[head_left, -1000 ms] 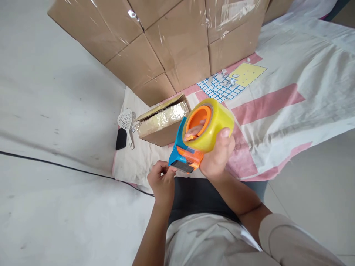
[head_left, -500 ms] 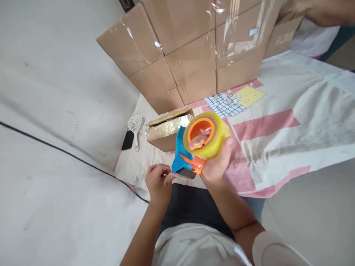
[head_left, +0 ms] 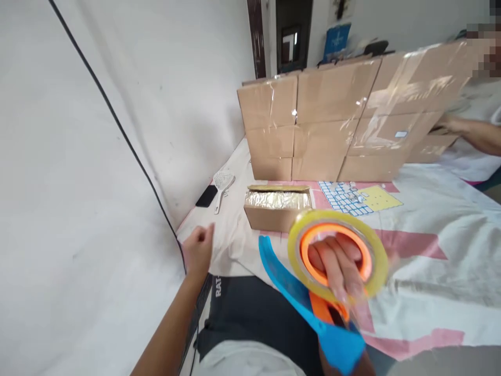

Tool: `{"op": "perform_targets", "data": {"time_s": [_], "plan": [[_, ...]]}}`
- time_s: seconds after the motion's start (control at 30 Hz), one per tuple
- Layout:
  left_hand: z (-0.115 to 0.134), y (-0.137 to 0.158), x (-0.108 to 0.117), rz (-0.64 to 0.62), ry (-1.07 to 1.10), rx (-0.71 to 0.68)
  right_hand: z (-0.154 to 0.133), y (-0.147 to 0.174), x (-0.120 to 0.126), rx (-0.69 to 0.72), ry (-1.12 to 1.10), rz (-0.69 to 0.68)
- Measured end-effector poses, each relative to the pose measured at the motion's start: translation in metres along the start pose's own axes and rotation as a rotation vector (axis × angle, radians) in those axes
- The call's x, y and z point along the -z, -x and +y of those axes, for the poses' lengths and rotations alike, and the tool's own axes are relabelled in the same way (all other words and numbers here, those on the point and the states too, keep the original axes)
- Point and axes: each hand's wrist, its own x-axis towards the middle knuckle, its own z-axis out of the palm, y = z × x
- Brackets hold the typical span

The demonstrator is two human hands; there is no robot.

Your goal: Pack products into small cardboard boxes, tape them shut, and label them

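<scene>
Our right hand [head_left: 336, 263] grips the tape dispenser [head_left: 291, 284]
We'd hold it level — the left hand [head_left: 199, 248], at its nine o'clock, is clenched, apparently empty.

The tape [head_left: 298, 256] and its dispenser [head_left: 285, 279] are smeared by motion. Of the right hand [head_left: 340, 269], little beyond blurred fingers in the core can be made out. The roll covers the near right corner of the box [head_left: 270, 216]. Whether the curled left hand [head_left: 198, 248] holds anything cannot be told. On the far right, a co-worker's arm [head_left: 483, 137] is cut off by the edge. The label [head_left: 401, 134] is too small to read.
</scene>
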Motion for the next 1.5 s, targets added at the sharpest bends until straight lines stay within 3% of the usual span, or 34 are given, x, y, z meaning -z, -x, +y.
{"op": "perform_targets", "data": {"time_s": [0.07,0.17,0.27,0.33,0.5,0.7,0.8,0.87,0.97,1.03,1.07,1.13,1.23,1.27,1.33,1.5], "plan": [[-0.027,-0.011,0.025,0.038,-0.005,0.099,-0.005,0.003,0.01,0.124,-0.066,0.02],[-0.049,-0.01,0.041,-0.004,0.05,0.189,-0.018,0.004,0.031,0.1,-0.013,0.307],[-0.049,-0.002,0.028,-0.141,0.175,0.234,-0.02,-0.008,0.059,0.118,0.318,0.787],[-0.042,-0.001,0.01,-0.247,0.295,0.252,-0.012,-0.024,0.082,0.126,0.467,0.961],[-0.019,-0.008,-0.026,-0.424,0.618,0.301,0.014,-0.059,0.136,-0.415,0.443,0.95],[-0.012,-0.015,-0.041,-0.512,0.833,0.375,0.029,-0.058,0.156,-0.69,0.488,0.896],[-0.012,-0.015,-0.042,-0.535,0.942,0.443,0.029,-0.055,0.162,-0.698,0.637,0.958],[-0.011,-0.016,-0.041,-0.552,0.996,0.466,0.025,-0.053,0.163,-0.612,0.78,1.046],[-0.008,-0.017,-0.039,-0.55,0.983,0.444,0.017,-0.049,0.146,-0.161,0.924,1.131],[-0.005,-0.017,-0.04,-0.546,0.954,0.427,0.01,-0.045,0.117,0.142,0.918,1.064],[-0.004,-0.018,-0.04,-0.546,0.942,0.419,0.006,-0.043,0.097,0.188,0.888,0.99],[0.0,-0.018,-0.041,-0.558,0.919,0.403,0.0,-0.041,0.052,0.092,0.782,0.756],[0.008,-0.017,-0.043,-0.574,0.872,0.372,-0.003,-0.04,-0.012,-0.153,0.574,0.19],[0.011,-0.016,-0.044,-0.567,0.851,0.367,-0.002,-0.041,-0.028,-0.192,0.544,0.005],[0.017,-0.014,-0.045,-0.54,0.802,0.361,0.002,-0.045,-0.052,-0.24,0.562,-0.221],[0.025,-0.008,-0.042,-0.536,0.727,0.318,0.012,-0.045,-0.07,-0.474,0.617,-0.246]]}}
